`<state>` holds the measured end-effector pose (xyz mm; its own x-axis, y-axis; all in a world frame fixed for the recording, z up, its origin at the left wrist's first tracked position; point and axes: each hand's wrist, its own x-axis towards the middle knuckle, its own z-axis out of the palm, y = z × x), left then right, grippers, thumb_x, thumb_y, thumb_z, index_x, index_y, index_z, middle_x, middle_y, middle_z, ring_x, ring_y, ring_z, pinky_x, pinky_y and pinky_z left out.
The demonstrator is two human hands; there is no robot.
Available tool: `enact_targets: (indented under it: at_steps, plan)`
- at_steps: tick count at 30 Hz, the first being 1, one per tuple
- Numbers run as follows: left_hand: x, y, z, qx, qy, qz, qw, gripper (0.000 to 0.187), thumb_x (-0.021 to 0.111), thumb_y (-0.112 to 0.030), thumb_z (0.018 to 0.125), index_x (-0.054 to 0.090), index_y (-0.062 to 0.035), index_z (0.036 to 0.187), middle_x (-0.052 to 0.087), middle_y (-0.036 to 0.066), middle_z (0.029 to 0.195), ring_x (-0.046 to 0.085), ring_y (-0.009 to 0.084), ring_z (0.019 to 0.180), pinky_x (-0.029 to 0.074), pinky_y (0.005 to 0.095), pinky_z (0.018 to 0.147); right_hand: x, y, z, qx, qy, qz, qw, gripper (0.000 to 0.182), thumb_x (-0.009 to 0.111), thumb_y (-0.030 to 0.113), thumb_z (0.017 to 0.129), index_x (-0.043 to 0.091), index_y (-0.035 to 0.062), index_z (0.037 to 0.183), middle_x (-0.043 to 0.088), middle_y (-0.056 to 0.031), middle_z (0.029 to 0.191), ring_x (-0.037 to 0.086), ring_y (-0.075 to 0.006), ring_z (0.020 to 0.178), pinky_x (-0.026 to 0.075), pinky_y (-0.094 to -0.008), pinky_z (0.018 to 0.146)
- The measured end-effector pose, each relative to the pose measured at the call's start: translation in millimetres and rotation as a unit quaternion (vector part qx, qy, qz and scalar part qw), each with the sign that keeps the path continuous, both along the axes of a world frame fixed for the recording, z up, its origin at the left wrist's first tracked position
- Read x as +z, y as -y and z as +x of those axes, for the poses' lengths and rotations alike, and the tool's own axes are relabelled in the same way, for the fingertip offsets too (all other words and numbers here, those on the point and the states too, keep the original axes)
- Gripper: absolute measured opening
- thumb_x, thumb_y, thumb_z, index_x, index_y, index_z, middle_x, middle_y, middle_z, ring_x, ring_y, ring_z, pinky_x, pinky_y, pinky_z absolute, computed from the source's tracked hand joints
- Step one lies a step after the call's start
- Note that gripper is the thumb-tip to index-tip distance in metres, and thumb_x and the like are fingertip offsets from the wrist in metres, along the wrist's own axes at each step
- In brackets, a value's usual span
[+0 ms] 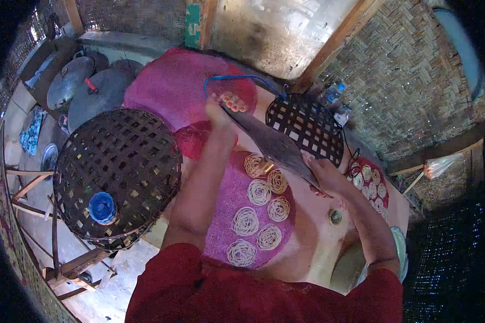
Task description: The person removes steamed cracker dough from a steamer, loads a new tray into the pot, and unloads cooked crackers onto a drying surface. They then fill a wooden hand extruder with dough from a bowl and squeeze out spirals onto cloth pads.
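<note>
My left hand [220,112] is closed on the far end of a long, dark, flat panel [272,141], held tilted over the table. My right hand [324,175] grips its near end, thumb on top. Small orange-and-white round pieces [234,102] show at the panel's far end, close by my left fingers. Below lies a purple mesh mat [221,215] with several pale coils of thin strands [246,221]. A short brass-coloured cylinder [267,168] overlaps the upper coils. A small greenish cup [335,216] stands below my right hand.
On the left, a round dark woven tray [118,161] carries a blue cup [102,208]. Large pot lids [99,94] and pink mesh [172,81] lie behind. A black lattice basket [307,126] and more coils on a red mat [373,188] are at the right.
</note>
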<state>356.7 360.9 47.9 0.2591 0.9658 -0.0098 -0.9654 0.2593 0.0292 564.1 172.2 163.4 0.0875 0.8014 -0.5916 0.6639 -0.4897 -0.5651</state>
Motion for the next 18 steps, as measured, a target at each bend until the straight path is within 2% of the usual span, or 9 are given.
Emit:
enact_targets:
  at_steps: [3,6,8,10,12,14,15,17,18]
  plan:
    - [-18,-4,14,-0.031,0.024,-0.006,0.999,0.039,0.031,-0.043,0.088,0.037,-0.0169,0.060,0.034,-0.001,0.049,0.035,0.0157,0.041,0.032,0.0322,0.046,-4,-1,8,-0.013,0.036,0.006,0.999,0.074,0.031,0.068,0.087,0.057,0.0007,0.072,0.050,-0.0050,0.050,0.049,-0.0141,0.039,0.039,-0.0284,0.035]
    - [-34,-16,19,-0.035,0.030,-0.016,0.999,0.039,0.030,-0.042,0.088,0.038,-0.0168,0.060,0.034,-0.001,0.048,0.034,0.0159,0.040,0.032,0.0324,0.046,-37,-14,16,-0.037,0.058,0.006,0.998,0.073,0.030,0.066,0.089,0.060,0.0004,0.073,0.051,-0.0052,0.051,0.048,-0.0138,0.039,0.040,-0.0297,0.038]
    - [-41,-28,6,-0.041,0.019,0.028,0.999,0.040,0.029,-0.043,0.088,0.038,-0.0160,0.060,0.035,-0.001,0.048,0.033,0.0162,0.039,0.031,0.0332,0.046,-41,-20,2,-0.030,0.053,0.016,0.998,0.074,0.031,0.066,0.089,0.060,-0.0002,0.073,0.052,-0.0058,0.052,0.048,-0.0142,0.040,0.040,-0.0305,0.039]
    - [-41,-27,-6,-0.027,0.008,0.002,1.000,0.041,0.029,-0.044,0.089,0.038,-0.0155,0.060,0.035,0.000,0.048,0.033,0.0162,0.039,0.031,0.0333,0.045,-51,-25,-10,-0.022,0.044,0.027,0.998,0.074,0.031,0.065,0.089,0.060,-0.0008,0.074,0.052,-0.0063,0.053,0.049,-0.0147,0.040,0.041,-0.0314,0.041]
    - [-36,-26,-21,-0.012,-0.005,-0.023,1.000,0.042,0.028,-0.045,0.089,0.038,-0.0150,0.061,0.036,0.000,0.048,0.034,0.0162,0.039,0.031,0.0335,0.045,-74,-32,-12,-0.007,0.003,0.049,0.999,0.067,0.033,0.064,0.090,0.055,0.0041,0.068,0.045,-0.0017,0.047,0.040,-0.0113,0.034,0.032,-0.0267,0.031]
    - [-32,-28,-34,0.015,-0.050,0.016,0.998,0.042,0.031,-0.046,0.089,0.041,-0.0154,0.062,0.039,0.001,0.049,0.039,0.0172,0.042,0.035,0.0326,0.047,-78,-35,-12,0.004,0.004,0.055,0.998,0.067,0.033,0.063,0.090,0.055,0.0040,0.068,0.045,-0.0017,0.047,0.040,-0.0113,0.034,0.030,-0.0265,0.030]
    - [-17,-24,-36,0.014,-0.052,0.019,0.998,0.042,0.031,-0.046,0.089,0.041,-0.0154,0.062,0.039,0.001,0.049,0.039,0.0172,0.042,0.035,0.0326,0.047,-66,-33,-17,-0.014,-0.036,0.027,0.999,0.067,0.033,0.063,0.090,0.056,0.0042,0.068,0.045,-0.0016,0.047,0.039,-0.0112,0.033,0.030,-0.0262,0.031]
    - [22,-9,-44,0.105,-0.090,0.085,0.987,0.047,0.035,-0.052,0.089,0.048,-0.0112,0.071,0.046,0.005,0.057,0.048,0.0221,0.054,0.041,0.0351,0.056,-41,-25,-18,-0.034,-0.078,0.000,0.996,0.067,0.033,0.063,0.090,0.056,0.0044,0.069,0.045,-0.0014,0.046,0.039,-0.0112,0.033,0.029,-0.0258,0.031]
    - [59,9,-49,0.094,-0.119,0.099,0.984,0.052,0.037,-0.057,0.088,0.051,-0.0074,0.082,0.052,0.008,0.069,0.053,0.0248,0.067,0.045,0.0373,0.065,-25,-20,-9,0.011,-0.131,0.028,0.991,0.066,0.032,0.062,0.091,0.059,0.0037,0.074,0.048,-0.0024,0.050,0.043,-0.0122,0.037,0.033,-0.0279,0.033]
